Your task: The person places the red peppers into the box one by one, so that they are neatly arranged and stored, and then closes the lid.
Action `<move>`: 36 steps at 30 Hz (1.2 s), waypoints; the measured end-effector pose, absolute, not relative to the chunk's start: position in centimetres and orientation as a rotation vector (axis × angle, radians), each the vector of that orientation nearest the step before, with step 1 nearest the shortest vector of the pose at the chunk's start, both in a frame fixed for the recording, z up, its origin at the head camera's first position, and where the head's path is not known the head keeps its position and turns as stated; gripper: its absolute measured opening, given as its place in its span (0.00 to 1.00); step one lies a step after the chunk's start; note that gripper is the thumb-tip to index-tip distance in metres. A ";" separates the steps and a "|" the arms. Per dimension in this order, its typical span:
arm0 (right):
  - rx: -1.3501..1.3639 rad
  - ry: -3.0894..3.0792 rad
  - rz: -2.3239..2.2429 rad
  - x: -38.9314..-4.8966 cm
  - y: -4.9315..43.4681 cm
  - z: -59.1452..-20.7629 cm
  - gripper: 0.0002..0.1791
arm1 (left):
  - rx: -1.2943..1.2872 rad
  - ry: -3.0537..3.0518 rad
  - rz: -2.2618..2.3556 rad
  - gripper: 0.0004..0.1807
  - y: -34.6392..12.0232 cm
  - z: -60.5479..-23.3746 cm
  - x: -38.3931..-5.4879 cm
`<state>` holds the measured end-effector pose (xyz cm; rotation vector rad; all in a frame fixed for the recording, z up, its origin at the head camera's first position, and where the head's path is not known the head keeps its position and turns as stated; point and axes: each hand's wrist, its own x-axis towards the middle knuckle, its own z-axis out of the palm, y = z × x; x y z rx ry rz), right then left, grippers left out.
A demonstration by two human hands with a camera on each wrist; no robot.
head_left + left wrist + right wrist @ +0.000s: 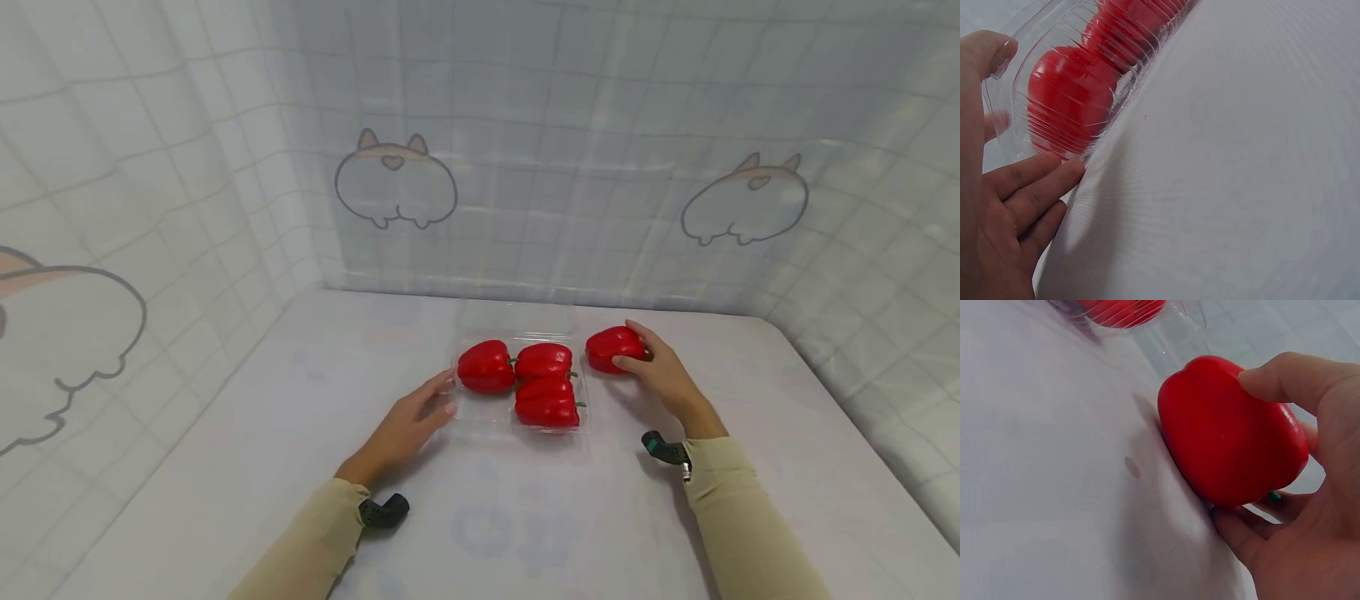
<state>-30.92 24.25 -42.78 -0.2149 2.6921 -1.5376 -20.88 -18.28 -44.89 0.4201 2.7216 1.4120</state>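
Observation:
My right hand (663,375) grips a red bell pepper (609,348) low over the table, just right of a clear plastic container (480,414). Up close, my thumb presses the top of this pepper (1229,434), other fingers curl under it, and a bit of green stem shows near the palm. Inside the container lie a red bell pepper (486,367) on the left and two more on the right, one behind the other. My left hand (405,425) rests at the container's left edge, with its fingers (1041,187) fairly straight along the ribbed side and its thumb at the rim.
The container's clear lid (517,317) stands open at the back. A white cloth covers the table (337,358), and pale grid curtains with cartoon animals hang behind and at both sides. Each wrist carries a dark strap device (384,510).

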 end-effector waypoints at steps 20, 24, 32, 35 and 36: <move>-0.067 2.651 -1.667 -30.4 24.3 -42.8 0.50 | 0.429 2.722 1.425 0.34 -18.2 -44.8 -20.6; -0.022 2.554 -1.790 -30.2 23.9 -42.7 0.52 | 0.424 2.703 1.432 0.34 -18.3 -44.9 -20.7; -0.074 2.450 -1.932 -29.7 23.3 -42.1 0.49 | 0.437 2.717 1.429 0.34 -18.3 -44.7 -20.7; -0.087 2.412 -1.957 -29.5 23.0 -41.7 0.48 | 0.431 2.720 1.427 0.34 -18.3 -44.8 -20.7; -0.090 2.403 -1.963 -29.4 22.9 -41.6 0.48 | 0.427 2.722 1.426 0.34 -18.3 -44.9 -20.7</move>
